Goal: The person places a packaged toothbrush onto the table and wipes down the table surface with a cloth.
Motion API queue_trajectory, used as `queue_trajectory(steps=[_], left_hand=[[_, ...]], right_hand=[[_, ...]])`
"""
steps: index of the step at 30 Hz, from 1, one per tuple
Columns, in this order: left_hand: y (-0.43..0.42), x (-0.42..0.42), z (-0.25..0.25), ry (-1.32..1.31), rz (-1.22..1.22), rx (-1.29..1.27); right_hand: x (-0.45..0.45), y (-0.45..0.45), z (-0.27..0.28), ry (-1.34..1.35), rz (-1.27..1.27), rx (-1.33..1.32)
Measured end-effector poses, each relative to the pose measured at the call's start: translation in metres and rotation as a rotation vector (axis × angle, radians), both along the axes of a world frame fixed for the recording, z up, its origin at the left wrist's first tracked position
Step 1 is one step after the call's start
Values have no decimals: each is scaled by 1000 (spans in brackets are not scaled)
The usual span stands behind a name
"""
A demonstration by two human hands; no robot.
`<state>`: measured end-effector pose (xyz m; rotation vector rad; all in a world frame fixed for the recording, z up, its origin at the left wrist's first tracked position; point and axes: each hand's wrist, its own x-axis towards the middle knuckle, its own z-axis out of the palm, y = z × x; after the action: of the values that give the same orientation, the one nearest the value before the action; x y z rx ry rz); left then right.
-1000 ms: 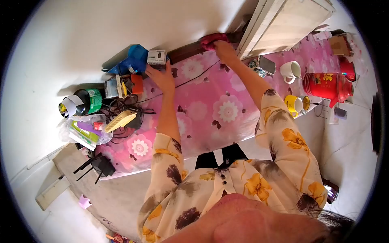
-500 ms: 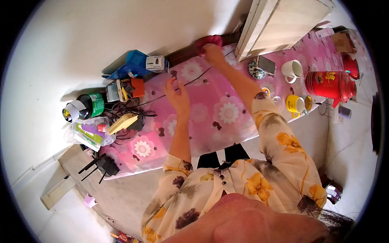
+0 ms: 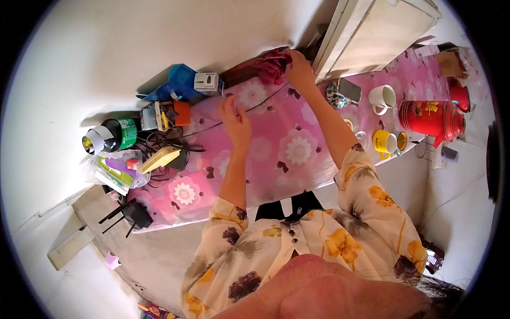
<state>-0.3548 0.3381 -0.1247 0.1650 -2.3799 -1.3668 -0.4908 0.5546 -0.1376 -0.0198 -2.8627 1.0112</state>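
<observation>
A crumpled dark red cloth (image 3: 270, 66) lies against the dark ledge at the back of the table, by the wall. My right hand (image 3: 299, 70) grips the right side of this cloth, its arm stretched far across the table. Over the pink flowered tablecloth (image 3: 260, 151), my left hand (image 3: 236, 125) is raised with its fingers apart and nothing in it. A thin black cable (image 3: 268, 99) runs across the tablecloth close to both hands. The small white box (image 3: 208, 83) stands just beyond my left hand.
On the left are a blue plastic holder (image 3: 178, 82), a dark bottle (image 3: 114, 135), tangled cables (image 3: 159, 149) and a black router (image 3: 137, 215). To the right stand a white mug (image 3: 381, 98), a yellow mug (image 3: 383, 142), a red thermos (image 3: 430, 117) and a white panel (image 3: 374, 40).
My right hand has shifted to the right along the back edge, and the red cloth now spreads out to its left. My left hand has moved slightly right and down.
</observation>
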Motion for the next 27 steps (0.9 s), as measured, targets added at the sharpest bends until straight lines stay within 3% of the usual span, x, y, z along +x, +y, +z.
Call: queue_trajectory(steps=[2,4,5,6,9,14,18,20,23,25,27], left_hand=[[9,1,-10,-28,-34,-66],[15,-3,-19,-38,-69,-141],[17,-4,-24,-51,-118,-312],[15,-4,-29,-67,-165,-483],[10,-5,-41,-216,-214,-665],[10,-4,-43,-307,-223,-680],[9,-3,-31,-412,-291,-695],[9,-3,-44,-367,-267,-713],[9,-5,-49,-318,-244,-728],[15,-18,-26,-299,-228,-730],[21,-43,26,-371,-238,-338]], right_hand=[[9,-14,-8,230,144,211],[13,-33,-33,156,163,264],[13,-44,-48,85,186,318],[11,-55,-55,85,194,314],[14,-79,-65,137,105,343],[20,-107,-54,123,545,236],[13,-49,-39,6,441,312],[11,-15,-30,28,71,322],[8,-28,-31,-45,232,406],[13,-60,-65,38,360,417],[17,-65,-62,135,485,422]])
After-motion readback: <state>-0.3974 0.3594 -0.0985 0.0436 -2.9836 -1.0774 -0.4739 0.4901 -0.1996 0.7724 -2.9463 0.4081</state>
